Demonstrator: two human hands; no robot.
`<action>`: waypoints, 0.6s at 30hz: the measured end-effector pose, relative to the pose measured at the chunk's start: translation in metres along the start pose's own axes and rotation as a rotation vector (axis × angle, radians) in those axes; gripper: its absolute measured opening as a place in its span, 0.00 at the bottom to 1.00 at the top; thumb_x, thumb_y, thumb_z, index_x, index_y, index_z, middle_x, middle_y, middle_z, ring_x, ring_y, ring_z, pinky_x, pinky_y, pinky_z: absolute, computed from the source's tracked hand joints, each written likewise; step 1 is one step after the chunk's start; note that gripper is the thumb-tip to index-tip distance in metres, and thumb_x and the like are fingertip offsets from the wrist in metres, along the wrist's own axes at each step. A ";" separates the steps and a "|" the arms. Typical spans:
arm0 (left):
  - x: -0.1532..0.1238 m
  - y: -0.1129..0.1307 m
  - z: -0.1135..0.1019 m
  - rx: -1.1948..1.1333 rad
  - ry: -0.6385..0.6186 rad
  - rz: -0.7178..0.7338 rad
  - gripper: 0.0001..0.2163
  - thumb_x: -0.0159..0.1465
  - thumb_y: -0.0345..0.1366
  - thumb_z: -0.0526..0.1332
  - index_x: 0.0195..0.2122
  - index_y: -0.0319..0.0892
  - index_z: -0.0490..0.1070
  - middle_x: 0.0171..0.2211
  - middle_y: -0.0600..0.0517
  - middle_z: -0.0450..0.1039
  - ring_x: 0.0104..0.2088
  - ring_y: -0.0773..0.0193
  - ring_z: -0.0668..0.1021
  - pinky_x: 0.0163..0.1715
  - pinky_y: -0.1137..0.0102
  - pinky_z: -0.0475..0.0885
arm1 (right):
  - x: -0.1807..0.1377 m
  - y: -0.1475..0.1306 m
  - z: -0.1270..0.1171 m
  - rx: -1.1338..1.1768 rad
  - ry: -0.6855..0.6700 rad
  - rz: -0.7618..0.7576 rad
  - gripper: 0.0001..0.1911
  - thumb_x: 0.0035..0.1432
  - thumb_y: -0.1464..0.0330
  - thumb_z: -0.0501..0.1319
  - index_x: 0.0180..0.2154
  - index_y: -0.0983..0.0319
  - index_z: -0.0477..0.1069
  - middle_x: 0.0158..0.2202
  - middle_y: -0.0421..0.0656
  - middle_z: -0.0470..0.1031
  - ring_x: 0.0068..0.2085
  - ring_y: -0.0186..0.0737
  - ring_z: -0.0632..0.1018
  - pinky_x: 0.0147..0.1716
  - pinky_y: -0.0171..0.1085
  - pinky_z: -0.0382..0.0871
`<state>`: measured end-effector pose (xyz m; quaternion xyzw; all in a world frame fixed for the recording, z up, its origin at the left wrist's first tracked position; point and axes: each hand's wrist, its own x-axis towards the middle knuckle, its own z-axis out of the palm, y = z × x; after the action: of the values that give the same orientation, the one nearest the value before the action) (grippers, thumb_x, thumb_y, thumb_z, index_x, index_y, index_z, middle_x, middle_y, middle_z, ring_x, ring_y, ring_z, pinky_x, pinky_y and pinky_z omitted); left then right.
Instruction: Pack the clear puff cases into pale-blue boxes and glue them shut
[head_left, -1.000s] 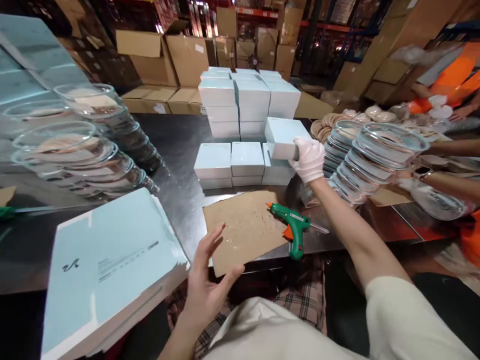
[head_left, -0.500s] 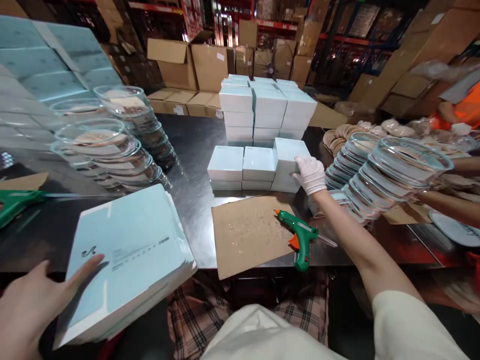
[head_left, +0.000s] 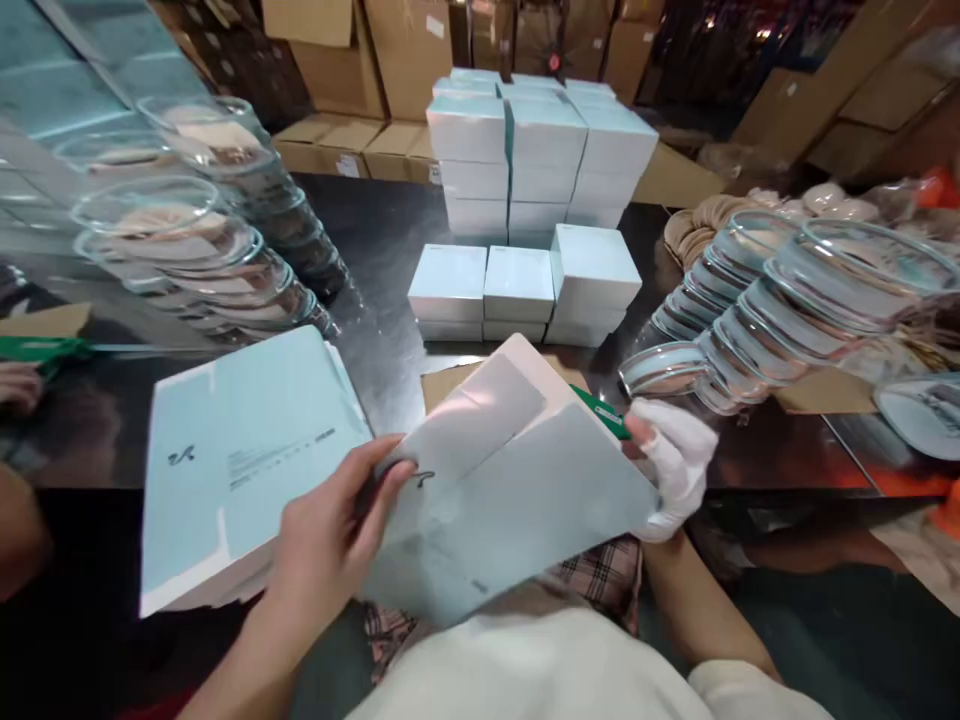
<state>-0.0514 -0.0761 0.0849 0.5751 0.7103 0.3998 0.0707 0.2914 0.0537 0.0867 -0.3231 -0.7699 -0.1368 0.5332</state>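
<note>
In front of me is a flat, folded light-blue carton (head_left: 510, 500), tilted above the table edge. My left hand (head_left: 352, 510), bare, pinches its left corner between thumb and fingers. At the right corner my right hand (head_left: 671, 465), in a white glove, is closed on the carton's edge; some fingers are hidden behind it. A green glue gun (head_left: 600, 410) lies behind the carton, mostly covered, on a cardboard sheet (head_left: 446, 385). Beside my left hand a stack of flat light-blue cartons (head_left: 247, 450) rests at the table edge.
Small white boxes (head_left: 517, 285) stand ahead, with taller box stacks (head_left: 544, 150) behind. Stacks of clear containers rise at left (head_left: 217, 250) and right (head_left: 787, 290). Another person's hand (head_left: 19, 385) is at a green glue gun (head_left: 45, 350) on the far left.
My right hand has left the white box at the back and come to the carton. My left hand has moved right from the carton stack, and a flat carton is now between both hands.
</note>
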 end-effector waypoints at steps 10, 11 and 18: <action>0.002 0.005 0.049 -0.163 -0.235 0.384 0.07 0.73 0.38 0.61 0.46 0.46 0.78 0.36 0.55 0.85 0.22 0.70 0.79 0.23 0.77 0.71 | -0.002 -0.005 -0.022 0.164 -0.276 0.043 0.14 0.68 0.73 0.61 0.53 0.58 0.75 0.47 0.46 0.82 0.47 0.45 0.82 0.48 0.45 0.76; 0.000 0.005 0.050 -0.186 -0.257 0.455 0.06 0.73 0.37 0.61 0.47 0.47 0.78 0.37 0.55 0.85 0.24 0.70 0.81 0.24 0.78 0.72 | -0.002 -0.012 -0.015 0.199 -0.353 0.033 0.12 0.69 0.70 0.60 0.52 0.60 0.75 0.46 0.48 0.82 0.46 0.46 0.81 0.48 0.45 0.76; -0.009 -0.015 0.046 -0.214 -0.267 0.523 0.09 0.72 0.30 0.62 0.51 0.47 0.77 0.40 0.52 0.85 0.36 0.64 0.86 0.37 0.76 0.79 | -0.014 -0.009 0.003 0.568 -1.043 0.363 0.17 0.71 0.57 0.60 0.44 0.63 0.80 0.35 0.44 0.82 0.36 0.39 0.80 0.39 0.36 0.73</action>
<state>-0.0343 -0.0621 0.0410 0.7749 0.4767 0.3978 0.1182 0.2866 0.0432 0.0739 -0.3186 -0.8681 0.3423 0.1669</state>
